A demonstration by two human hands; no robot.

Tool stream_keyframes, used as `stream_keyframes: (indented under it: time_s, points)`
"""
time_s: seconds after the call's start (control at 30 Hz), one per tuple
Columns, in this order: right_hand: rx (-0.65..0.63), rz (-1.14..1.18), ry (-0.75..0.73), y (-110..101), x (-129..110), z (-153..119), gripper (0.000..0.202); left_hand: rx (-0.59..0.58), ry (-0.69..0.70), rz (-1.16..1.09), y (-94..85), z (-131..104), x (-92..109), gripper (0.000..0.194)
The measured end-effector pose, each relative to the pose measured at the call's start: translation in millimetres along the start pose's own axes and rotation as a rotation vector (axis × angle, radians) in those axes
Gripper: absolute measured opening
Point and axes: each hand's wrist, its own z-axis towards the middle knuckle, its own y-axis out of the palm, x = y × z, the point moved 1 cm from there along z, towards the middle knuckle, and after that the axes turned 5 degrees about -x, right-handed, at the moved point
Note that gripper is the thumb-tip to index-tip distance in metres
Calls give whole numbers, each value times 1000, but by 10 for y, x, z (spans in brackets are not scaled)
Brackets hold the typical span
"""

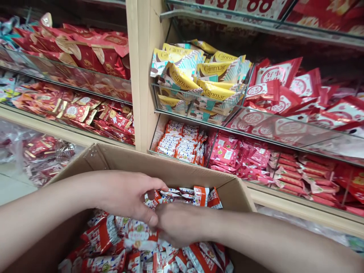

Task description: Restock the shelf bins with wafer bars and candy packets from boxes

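Observation:
A cardboard box [170,167] in front of me holds many small red-and-white wrapped snack packets [104,263]. My left hand [125,193] reaches over them, its thumb and index finger apart. Packets show in that gap, and its other fingers are hidden. Close against the left thumb, my right hand [182,223] is curled with its knuckles up. A blurred white-and-red packet [140,235] lies at its fingertips and appears to be gripped there. The right fingers themselves are largely hidden.
Behind the box stands a wooden shelf unit with an upright post [141,76]. Clear-fronted bins hold yellow Ginmar packets [214,70], red-and-white packets [281,79], pink packets [226,151] and similar small packets [182,142]. A plastic bag of packets [42,151] sits left.

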Motion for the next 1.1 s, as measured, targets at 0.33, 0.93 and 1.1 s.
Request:
stream_keyframes:
  time_s: [0.33, 0.93, 1.1]
  points:
    - [765, 763, 138, -219, 329, -349, 20, 150, 81, -16, -85, 100, -86, 16]
    - [1249, 1197, 117, -334, 417, -372, 34, 492, 285, -819, -111, 127, 59, 42]
    - [1252, 1121, 80, -323, 429, -366, 27, 317, 260, -828, -62, 162, -33, 48]
